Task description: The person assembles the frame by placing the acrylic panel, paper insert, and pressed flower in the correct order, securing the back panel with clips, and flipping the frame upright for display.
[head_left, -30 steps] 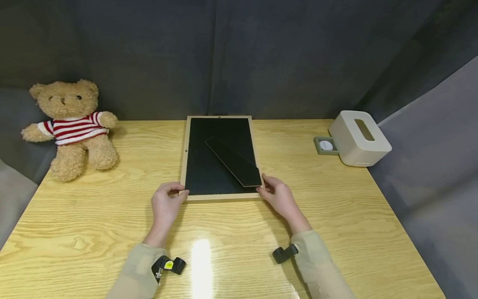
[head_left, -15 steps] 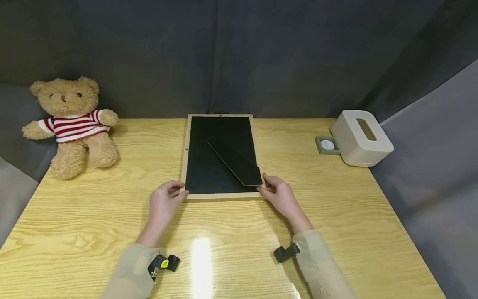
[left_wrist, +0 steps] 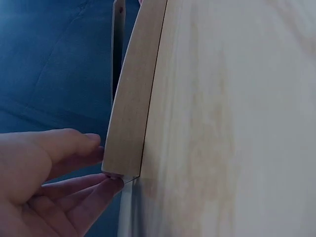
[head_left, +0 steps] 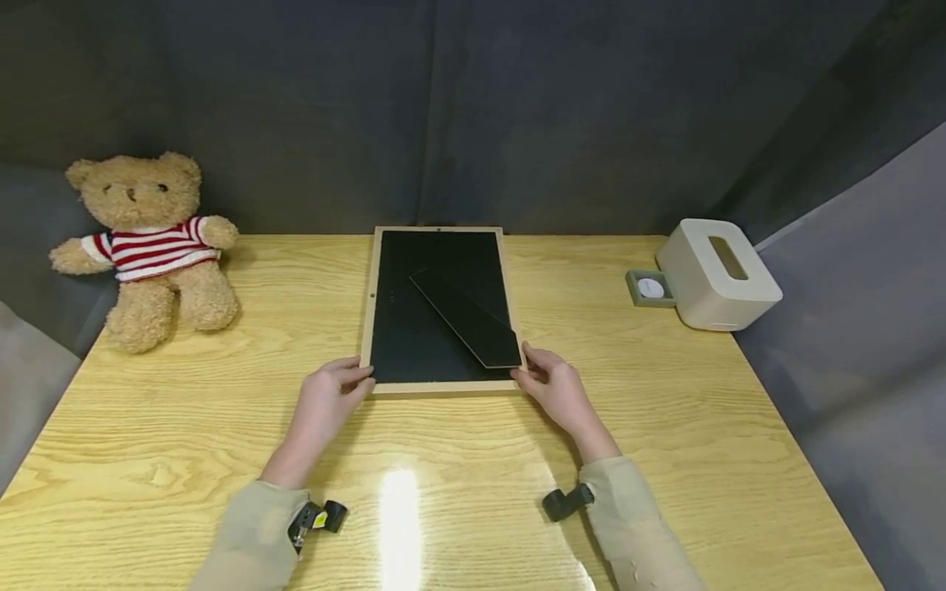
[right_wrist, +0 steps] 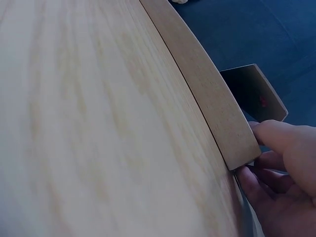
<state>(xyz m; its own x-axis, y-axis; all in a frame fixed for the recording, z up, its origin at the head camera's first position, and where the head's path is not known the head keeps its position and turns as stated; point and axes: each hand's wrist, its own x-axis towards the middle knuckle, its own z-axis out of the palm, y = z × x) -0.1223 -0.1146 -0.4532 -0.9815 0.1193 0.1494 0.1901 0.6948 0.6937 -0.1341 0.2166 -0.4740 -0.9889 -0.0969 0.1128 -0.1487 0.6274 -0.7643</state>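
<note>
A picture frame with a pale wood rim lies with its black back up on the table. Its black stand leg slants across the back, the wide end at the near right corner and slightly raised. My left hand pinches the near left corner, thumb on the front side and fingers along the left edge. At the near right corner my right hand holds the rim between thumb and fingers. In the wrist views, the rim's side stands close against the wooden tabletop, and the stand leg juts up beyond it.
A teddy bear in a striped top sits at the back left. At the back right stand a white tissue box and a small green tray holding a white round thing. A dark curtain hangs behind the table.
My left forearm has swung slightly outward to the left, and the left fingers have shifted a little on the corner. The frame and right hand look nearly unchanged.
</note>
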